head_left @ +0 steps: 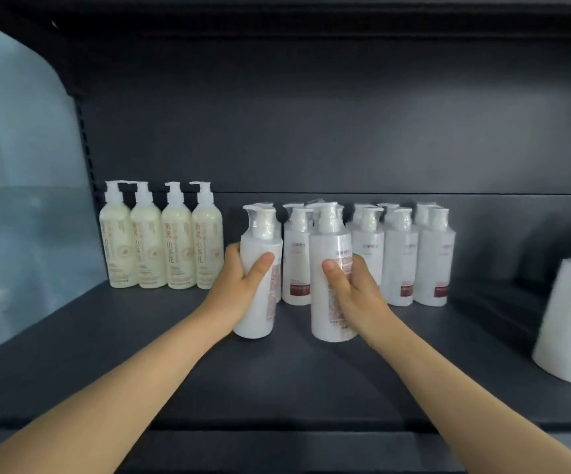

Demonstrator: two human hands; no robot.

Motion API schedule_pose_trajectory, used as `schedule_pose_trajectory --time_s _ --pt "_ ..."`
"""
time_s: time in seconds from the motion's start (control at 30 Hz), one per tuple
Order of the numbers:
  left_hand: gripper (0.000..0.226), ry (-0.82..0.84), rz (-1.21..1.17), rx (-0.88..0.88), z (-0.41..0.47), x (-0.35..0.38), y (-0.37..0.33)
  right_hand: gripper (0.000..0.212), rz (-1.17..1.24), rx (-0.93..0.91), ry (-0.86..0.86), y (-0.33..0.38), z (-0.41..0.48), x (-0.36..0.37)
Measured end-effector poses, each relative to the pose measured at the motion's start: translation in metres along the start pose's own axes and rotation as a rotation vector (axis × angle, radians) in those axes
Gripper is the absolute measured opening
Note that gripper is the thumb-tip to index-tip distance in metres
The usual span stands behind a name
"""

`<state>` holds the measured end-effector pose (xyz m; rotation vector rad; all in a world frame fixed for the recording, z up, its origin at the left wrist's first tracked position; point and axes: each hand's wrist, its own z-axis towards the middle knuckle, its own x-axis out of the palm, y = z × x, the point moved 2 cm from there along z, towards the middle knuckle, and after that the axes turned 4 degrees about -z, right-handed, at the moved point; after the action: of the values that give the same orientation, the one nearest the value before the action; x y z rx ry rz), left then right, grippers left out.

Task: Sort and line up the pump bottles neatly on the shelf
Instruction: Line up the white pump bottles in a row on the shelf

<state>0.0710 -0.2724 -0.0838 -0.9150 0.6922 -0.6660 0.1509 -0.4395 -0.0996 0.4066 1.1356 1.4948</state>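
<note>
Gripping left bottle [258,313] in left hand [239,275], right bottle [332,309] in right hand [352,285], fingers [263,265] curled round each, just before the white cluster [400,261]. Might topple that cluster if shoved back tilted.

Cream bottles [161,241], white bottles [400,258] (maroon-labelled), dark grey shelf [140,354]

Dim, soft focus, blurred warped edges

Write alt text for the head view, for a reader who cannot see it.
The left hand grips a white pump bottle and the right hand grips a second white bottle, both at the front of a dark shelf. Behind them stands a cluster of white bottles; four cream bottles line up at the left.
</note>
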Motion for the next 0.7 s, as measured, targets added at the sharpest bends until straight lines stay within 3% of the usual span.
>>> schedule_pose_trajectory --time_s 0.13,0.37,0.47,0.6,0.7 --pt "0.052 -0.05 0.008 0.007 0.025 -0.012 0.025 0.036 -0.014 0.021 -0.029 -0.006 0.029 0.033" --pt "0.05 0.001 -0.055 -0.025 0.044 -0.011 0.048 0.011 -0.116 0.046 -0.027 -0.012 0.034 0.06" --pt "0.049 0.126 -0.087 -0.002 0.044 -0.015 0.051 0.038 -0.199 0.005 -0.046 -0.017 0.037 0.055" --pt "0.046 0.345 -0.103 -0.046 0.047 -0.031 0.064 0.061 -0.3 0.1 -0.072 -0.029 0.036 0.057" --pt "0.045 0.466 -0.216 -0.13 0.053 -0.042 0.074 0.064 -0.216 0.165 -0.119 -0.025 0.035 0.055"
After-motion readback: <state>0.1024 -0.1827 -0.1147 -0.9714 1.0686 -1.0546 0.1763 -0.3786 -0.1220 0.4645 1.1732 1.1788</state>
